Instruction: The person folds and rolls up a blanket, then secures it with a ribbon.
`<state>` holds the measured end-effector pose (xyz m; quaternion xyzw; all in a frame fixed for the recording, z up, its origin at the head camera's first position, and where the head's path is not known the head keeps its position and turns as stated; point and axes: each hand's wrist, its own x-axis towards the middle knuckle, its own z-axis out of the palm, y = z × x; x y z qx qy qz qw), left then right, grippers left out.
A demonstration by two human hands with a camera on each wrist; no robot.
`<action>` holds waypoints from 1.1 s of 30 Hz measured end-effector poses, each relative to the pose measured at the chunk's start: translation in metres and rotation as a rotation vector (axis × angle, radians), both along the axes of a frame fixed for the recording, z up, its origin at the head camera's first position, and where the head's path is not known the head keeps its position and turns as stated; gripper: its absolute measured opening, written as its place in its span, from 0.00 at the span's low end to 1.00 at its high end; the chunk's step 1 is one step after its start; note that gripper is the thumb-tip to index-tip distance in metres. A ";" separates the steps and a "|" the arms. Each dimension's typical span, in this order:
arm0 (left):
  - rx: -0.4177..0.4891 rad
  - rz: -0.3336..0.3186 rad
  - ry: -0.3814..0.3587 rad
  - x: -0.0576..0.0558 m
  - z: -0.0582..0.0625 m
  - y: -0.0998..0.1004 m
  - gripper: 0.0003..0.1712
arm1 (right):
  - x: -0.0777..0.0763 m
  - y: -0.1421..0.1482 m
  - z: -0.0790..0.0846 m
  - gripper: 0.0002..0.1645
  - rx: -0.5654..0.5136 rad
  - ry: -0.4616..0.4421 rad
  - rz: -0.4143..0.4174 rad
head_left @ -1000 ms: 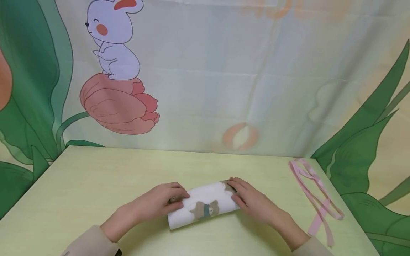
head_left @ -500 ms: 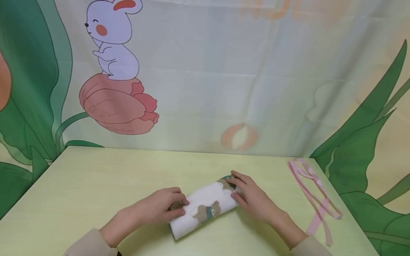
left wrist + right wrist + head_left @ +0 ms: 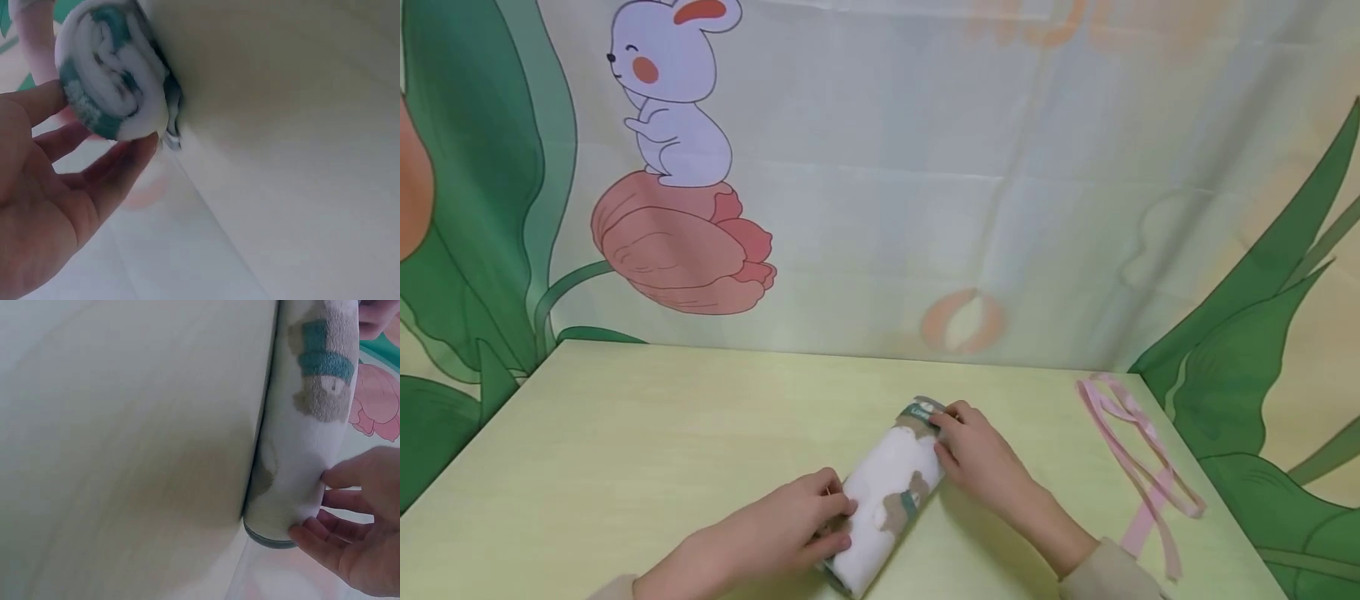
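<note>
A rolled-up towel (image 3: 891,471), white with brown bears and teal patches, lies slantwise on the table, its far end to the right. At the near end my left hand (image 3: 801,521) grips the roll, thumb and fingers on either side. The left wrist view shows the spiral layers of that towel end (image 3: 109,75) and a loose edge along its side. My right hand (image 3: 988,454) holds the far end from the right. In the right wrist view, its fingertips (image 3: 306,534) bend against the towel near the rim.
A pink ribbon (image 3: 1138,521) lies in loose loops at the right side of the pale yellow table (image 3: 685,425). Behind the table hangs a printed cloth backdrop (image 3: 865,183) with a rabbit, a tulip and leaves.
The rolled towel has turned on the table: its left end has come nearer to me and its right end has swung away and leftward. Both hands have stayed on it.
</note>
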<state>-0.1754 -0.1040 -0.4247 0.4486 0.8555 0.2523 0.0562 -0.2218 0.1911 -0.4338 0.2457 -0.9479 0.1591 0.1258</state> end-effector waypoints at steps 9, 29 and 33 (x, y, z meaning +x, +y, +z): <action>-0.008 -0.062 0.057 0.011 0.004 0.008 0.13 | -0.007 0.002 0.001 0.25 -0.104 -0.137 0.100; 0.030 -0.104 0.303 0.021 -0.009 0.025 0.16 | -0.019 -0.006 -0.001 0.31 -0.140 -0.283 0.196; 0.015 -0.111 0.266 0.021 -0.009 0.029 0.15 | -0.018 -0.010 0.000 0.30 -0.119 -0.290 0.199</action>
